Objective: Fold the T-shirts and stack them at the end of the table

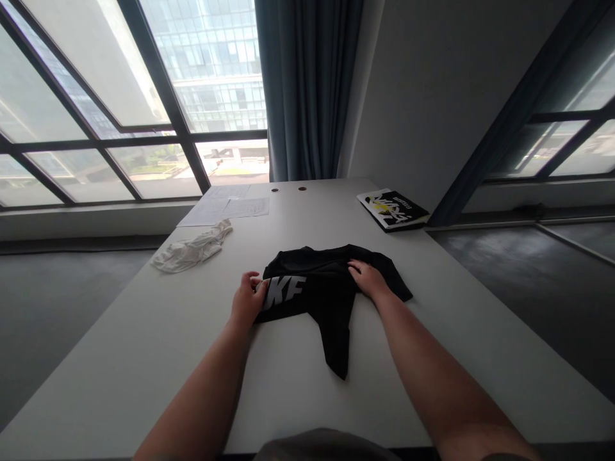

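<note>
A black garment (pixel 331 301) with large grey letters lies partly folded on the white table (pixel 298 410). One narrow part of it points toward me, and another part spreads out to the right. At its left end, my left hand (pixel 250 298) has its fingers curled round the edge, beside the lettering. My right hand (pixel 368 278) rests on the upper right part of the cloth, its fingers spread and lying fairly flat.
Crumpled white cloth (pixel 192 248) lies on the left of the table, with paper sheets (pixel 225 206) behind it. A black and white book or box (pixel 394 209) sits at the back right. Beyond the far edge hang blue curtains (pixel 307 89) beside windows.
</note>
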Demonstrator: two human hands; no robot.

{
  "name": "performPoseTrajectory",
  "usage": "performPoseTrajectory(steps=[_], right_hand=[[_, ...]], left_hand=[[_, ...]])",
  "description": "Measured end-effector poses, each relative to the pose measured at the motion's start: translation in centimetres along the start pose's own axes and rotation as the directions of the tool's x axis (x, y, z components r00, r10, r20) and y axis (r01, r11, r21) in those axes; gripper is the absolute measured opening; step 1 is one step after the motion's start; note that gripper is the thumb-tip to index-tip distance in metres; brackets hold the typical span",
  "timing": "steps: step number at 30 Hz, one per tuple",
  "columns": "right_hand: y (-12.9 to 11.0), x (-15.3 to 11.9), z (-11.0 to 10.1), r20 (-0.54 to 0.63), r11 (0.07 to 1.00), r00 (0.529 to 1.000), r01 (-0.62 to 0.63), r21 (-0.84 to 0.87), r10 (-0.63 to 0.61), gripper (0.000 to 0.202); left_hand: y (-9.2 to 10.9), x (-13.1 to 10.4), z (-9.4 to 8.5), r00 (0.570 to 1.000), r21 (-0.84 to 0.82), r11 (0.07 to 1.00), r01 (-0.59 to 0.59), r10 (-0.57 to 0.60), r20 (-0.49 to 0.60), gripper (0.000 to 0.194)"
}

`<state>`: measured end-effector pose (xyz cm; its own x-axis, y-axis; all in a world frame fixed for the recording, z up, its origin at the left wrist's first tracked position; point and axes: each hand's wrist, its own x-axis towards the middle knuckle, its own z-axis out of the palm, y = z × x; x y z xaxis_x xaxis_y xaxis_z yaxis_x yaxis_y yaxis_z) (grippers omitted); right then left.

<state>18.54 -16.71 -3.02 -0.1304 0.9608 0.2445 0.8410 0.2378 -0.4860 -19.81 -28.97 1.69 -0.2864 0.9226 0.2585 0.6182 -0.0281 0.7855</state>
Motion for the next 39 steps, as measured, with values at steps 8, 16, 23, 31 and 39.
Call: performPoseTrajectory(steps=[8, 16, 23, 31, 39], right_hand=[[0.6, 3.0, -0.3, -0.059, 0.994, 0.998, 0.032, -0.1, -0.038, 0.039], [-3.0, -1.0, -2.9, -0.317, 0.964, 0.916, 0.266, 0.014, -0.248, 0.031], [-11.2, -10.4, -1.4, 0.145, 0.854, 0.847, 0.483, 0.196, -0.512, 0.031], [-10.5, -10.9, -0.7, 0.179, 0.922, 0.904, 0.381, 0.068, -0.387, 0.043], [-0.5, -6.6, -2.8, -0.072, 0.989, 0.992, 0.091, -0.114, -0.1, 0.034]], left_hand=[[4.4, -4.7, 2.5, 0.749, 0.247, 0.752, -0.611, 0.448, 0.488, 0.034], [2.7, -4.1, 3.8, 0.869, 0.371, 0.833, -0.411, 0.234, 0.437, 0.045], [2.4, -3.3, 3.4, 0.89, 0.379, 0.833, -0.404, 0.261, 0.375, 0.028], [3.3, -3.0, 2.6, 0.849, 0.237, 0.864, -0.444, 0.32, 0.421, 0.018], [6.3, -5.9, 1.2, 0.635, 0.044, 0.851, -0.523, 0.355, 0.686, 0.019]])
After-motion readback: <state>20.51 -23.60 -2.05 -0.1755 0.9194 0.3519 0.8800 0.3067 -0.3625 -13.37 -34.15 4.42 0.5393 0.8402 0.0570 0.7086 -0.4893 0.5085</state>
